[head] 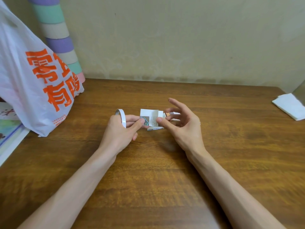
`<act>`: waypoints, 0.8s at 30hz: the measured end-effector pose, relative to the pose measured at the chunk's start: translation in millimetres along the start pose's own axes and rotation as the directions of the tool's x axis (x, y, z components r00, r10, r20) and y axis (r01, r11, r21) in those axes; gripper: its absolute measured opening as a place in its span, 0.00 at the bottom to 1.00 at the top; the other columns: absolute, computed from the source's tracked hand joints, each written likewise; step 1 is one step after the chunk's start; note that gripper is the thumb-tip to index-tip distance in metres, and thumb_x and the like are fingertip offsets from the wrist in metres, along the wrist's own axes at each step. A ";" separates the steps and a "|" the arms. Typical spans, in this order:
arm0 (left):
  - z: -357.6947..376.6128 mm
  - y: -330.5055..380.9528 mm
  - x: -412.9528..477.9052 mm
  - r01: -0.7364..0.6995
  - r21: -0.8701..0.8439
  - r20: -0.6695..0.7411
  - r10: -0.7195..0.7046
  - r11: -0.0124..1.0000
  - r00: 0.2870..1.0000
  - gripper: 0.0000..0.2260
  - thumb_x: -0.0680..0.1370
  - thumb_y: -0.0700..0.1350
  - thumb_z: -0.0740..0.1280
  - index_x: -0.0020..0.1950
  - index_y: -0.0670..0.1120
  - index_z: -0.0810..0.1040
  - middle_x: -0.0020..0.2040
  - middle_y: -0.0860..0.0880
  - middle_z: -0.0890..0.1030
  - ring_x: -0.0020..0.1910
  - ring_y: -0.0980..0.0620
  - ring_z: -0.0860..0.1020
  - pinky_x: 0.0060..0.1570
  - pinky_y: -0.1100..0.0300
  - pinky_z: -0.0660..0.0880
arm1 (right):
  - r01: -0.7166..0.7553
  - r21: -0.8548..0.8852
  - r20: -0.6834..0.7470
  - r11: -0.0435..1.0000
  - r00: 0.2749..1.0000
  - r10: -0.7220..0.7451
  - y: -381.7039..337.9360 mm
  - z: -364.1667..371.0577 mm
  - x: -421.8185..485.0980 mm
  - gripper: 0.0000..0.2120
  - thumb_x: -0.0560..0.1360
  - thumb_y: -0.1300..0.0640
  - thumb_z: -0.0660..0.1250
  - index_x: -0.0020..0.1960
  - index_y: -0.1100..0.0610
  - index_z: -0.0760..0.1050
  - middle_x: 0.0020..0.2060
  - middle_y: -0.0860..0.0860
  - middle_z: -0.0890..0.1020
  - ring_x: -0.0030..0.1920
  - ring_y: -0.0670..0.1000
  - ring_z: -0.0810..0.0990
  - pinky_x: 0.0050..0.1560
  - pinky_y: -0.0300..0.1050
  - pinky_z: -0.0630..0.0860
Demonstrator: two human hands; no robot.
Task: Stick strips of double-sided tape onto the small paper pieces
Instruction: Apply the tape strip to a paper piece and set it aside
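White tape roll (122,116) on L hand (120,131), pinching paper piece (149,117); R hand (183,125) pinches its edge.

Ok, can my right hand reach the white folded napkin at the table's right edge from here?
Probably yes. Only bare table lies between the right hand and the napkin; it would first have to let go of the paper piece.

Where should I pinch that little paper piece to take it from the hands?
Probably the bare top edge, from above: the left hand pinches the paper piece at lower left and the right hand rests its thumb at lower right.
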State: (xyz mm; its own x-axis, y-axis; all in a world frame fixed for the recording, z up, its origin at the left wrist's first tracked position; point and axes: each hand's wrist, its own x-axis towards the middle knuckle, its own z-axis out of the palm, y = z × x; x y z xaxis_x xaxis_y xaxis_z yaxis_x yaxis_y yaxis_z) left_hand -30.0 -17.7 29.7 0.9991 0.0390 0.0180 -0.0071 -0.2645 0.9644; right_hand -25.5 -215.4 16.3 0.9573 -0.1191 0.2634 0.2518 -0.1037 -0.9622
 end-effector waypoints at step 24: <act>-3.6 -4.4 3.2 -0.114 0.451 -0.199 0.224 0.885 0.954 0.12 0.80 0.54 0.72 0.62 0.55 0.85 0.48 0.58 0.82 0.38 0.57 0.79 0.40 0.65 0.72 | -0.066 -0.023 -0.143 0.998 0.988 0.062 1.1 -4.4 2.9 0.16 0.78 0.63 0.75 0.64 0.52 0.83 0.40 0.49 0.88 0.46 0.44 0.87 0.53 0.35 0.80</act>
State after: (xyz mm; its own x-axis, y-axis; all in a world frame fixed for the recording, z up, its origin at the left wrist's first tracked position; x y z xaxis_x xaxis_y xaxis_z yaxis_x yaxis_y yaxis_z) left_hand -27.0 -12.9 26.5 0.9431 0.1694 0.2860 -0.1012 -0.6734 0.7324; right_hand -23.1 -220.2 16.3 0.9409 -0.2652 0.2104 0.1848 -0.1185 -0.9756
